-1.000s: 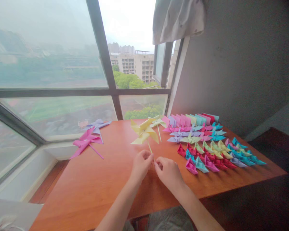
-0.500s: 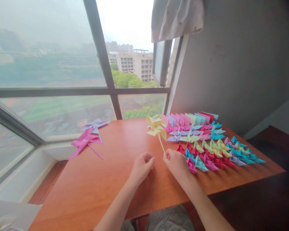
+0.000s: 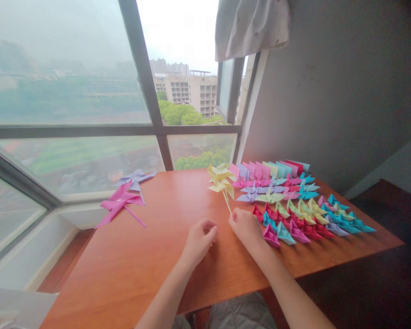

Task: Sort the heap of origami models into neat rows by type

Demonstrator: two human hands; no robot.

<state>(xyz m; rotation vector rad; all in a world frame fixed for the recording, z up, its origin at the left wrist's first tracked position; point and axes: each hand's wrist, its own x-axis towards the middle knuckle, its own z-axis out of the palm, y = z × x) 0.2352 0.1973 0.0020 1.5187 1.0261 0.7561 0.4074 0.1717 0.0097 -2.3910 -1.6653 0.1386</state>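
Note:
Pinched in my right hand [image 3: 245,226] is the thin stick of a yellow paper pinwheel [image 3: 221,178]. Its folded head is turned up and leans left, above the far part of the wooden table [image 3: 140,260]. My left hand [image 3: 200,237] rests on the table to the left of it, holding nothing I can see. Its fingers are loosely curled, with a gap between thumb and forefinger. Close beside my right hand are several folded paper boats [image 3: 270,235] in pink, red, blue, green and yellow.
At the table's far left corner lie a pink pinwheel [image 3: 119,201] and a lilac pinwheel [image 3: 137,178]. Behind the boats stand rows of folded paper shapes [image 3: 260,189] and a row of upright paper pieces [image 3: 262,169]. Window frames [image 3: 160,130] border the far side.
My right hand and the yellow pinwheel's stick have shifted slightly left and up. My left hand has barely moved.

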